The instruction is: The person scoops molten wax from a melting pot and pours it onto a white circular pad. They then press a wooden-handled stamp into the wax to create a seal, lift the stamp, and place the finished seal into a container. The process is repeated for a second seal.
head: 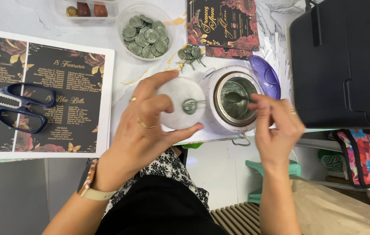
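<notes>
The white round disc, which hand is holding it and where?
The left hand holds the white round disc by its rim, thumb below, fingers above. The right hand pinches a spoon handle over the wax pot.

Both forearms rise from the near edge toward the far side, bare to the wrist. The left hand (pixel 150 119) is lifted with its back toward the camera, fingers and thumb curled around something round, the thumb pressing from the near side. It wears gold rings, and a watch with a pale strap sits on that wrist. The right hand (pixel 276 126) is to the right, fingers bunched in a pinch pointing left, a ring on one finger.
</notes>
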